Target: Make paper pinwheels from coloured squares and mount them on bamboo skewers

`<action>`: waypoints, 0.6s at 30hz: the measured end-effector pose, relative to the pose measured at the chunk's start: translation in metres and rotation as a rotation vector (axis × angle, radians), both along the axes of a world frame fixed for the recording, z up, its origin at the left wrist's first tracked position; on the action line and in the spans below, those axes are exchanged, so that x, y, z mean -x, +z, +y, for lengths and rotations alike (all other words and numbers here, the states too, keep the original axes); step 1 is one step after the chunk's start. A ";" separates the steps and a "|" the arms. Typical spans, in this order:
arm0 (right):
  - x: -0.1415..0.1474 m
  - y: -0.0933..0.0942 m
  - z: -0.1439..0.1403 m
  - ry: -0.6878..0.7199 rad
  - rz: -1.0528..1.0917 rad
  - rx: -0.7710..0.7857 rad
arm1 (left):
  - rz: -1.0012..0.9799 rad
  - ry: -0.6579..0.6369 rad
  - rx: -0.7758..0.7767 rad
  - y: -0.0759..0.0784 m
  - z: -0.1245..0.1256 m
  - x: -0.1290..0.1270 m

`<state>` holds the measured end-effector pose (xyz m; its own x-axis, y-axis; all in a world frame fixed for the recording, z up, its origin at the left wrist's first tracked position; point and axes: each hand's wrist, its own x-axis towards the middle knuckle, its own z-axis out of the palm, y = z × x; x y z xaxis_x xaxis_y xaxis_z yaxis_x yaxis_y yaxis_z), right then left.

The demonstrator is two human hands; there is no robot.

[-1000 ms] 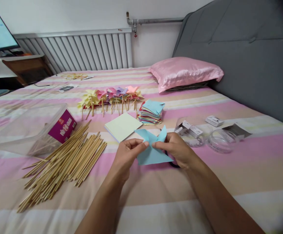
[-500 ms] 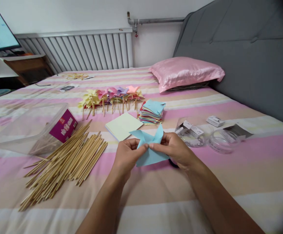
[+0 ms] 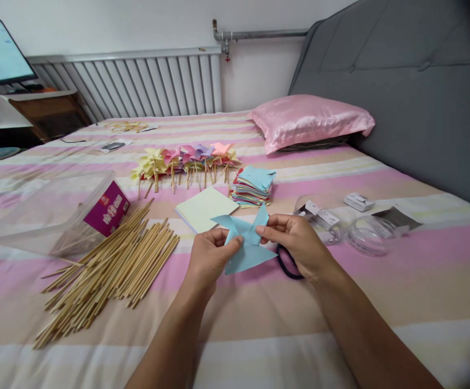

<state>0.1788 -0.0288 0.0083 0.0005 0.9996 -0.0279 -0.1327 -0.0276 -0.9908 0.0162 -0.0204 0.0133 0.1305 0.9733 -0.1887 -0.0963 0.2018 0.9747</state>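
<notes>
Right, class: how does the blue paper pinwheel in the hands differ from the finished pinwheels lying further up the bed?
The blue paper pinwheel has no stick; the finished pinwheels each have a wooden one. The blue one is a single piece held by the left hand and right hand; the finished ones lie in a row in yellow, pink and purple. Both are folded paper.

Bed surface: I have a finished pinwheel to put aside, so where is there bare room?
Free: sheet beside the right hand below the clear tubs; strip before the pink pillow. Crowded: wooden sticks, plastic box, pinwheel row.
</notes>
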 end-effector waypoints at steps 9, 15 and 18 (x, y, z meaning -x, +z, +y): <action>0.000 0.000 0.003 -0.332 0.082 -0.178 | -0.024 0.073 0.036 -0.001 0.002 0.002; 0.005 0.018 -0.017 -0.012 -0.130 -0.294 | -0.193 0.195 0.084 -0.007 0.009 0.008; 0.012 0.018 -0.023 0.280 -0.370 -0.302 | -0.280 0.218 0.097 -0.007 0.011 0.011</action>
